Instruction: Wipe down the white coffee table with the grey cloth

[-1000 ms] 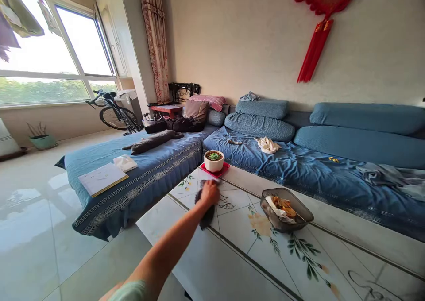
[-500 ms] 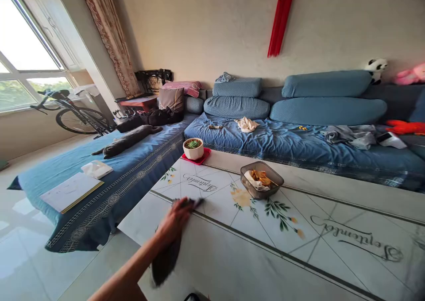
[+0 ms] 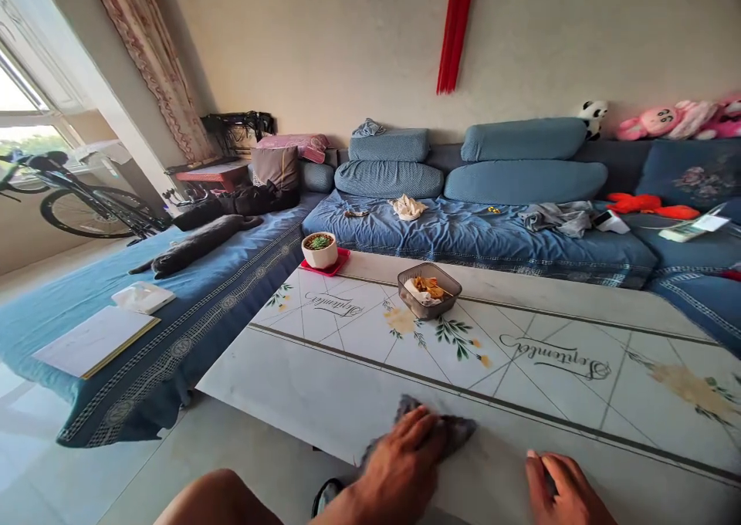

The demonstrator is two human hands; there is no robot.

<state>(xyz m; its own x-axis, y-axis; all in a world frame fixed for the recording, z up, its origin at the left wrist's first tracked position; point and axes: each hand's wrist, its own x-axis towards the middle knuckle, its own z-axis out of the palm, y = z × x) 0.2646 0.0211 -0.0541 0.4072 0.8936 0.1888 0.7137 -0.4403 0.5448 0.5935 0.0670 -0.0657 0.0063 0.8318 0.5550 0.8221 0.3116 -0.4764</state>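
Under my left hand (image 3: 405, 452) a dark grey cloth (image 3: 460, 432) is bunched against the near white strip of the marble-patterned coffee table (image 3: 278, 370). The fingers press down on the cloth, and its edges stick out on both sides. My right hand (image 3: 567, 490) rests at the table's near side, right of the cloth, with its fingers curled in and nothing visible in them. Farther back on the table stands a translucent brown plastic basket (image 3: 429, 309) with food scraps and tissue in it. A white pot with a succulent (image 3: 320, 252) sits on a red tray (image 3: 341, 265).
A blue-covered sofa (image 3: 382, 232) runs behind the table, with crumpled clothes (image 3: 559, 218) on it. On its left section are a grey cat (image 3: 200, 247), a tissue pack (image 3: 142, 297) and a white pad (image 3: 96, 341). My knee (image 3: 217, 498) is close to the table's edge.
My left hand has moved right and nearer along the table with the cloth. My right hand has come into view at the lower right. The view has turned to the right.
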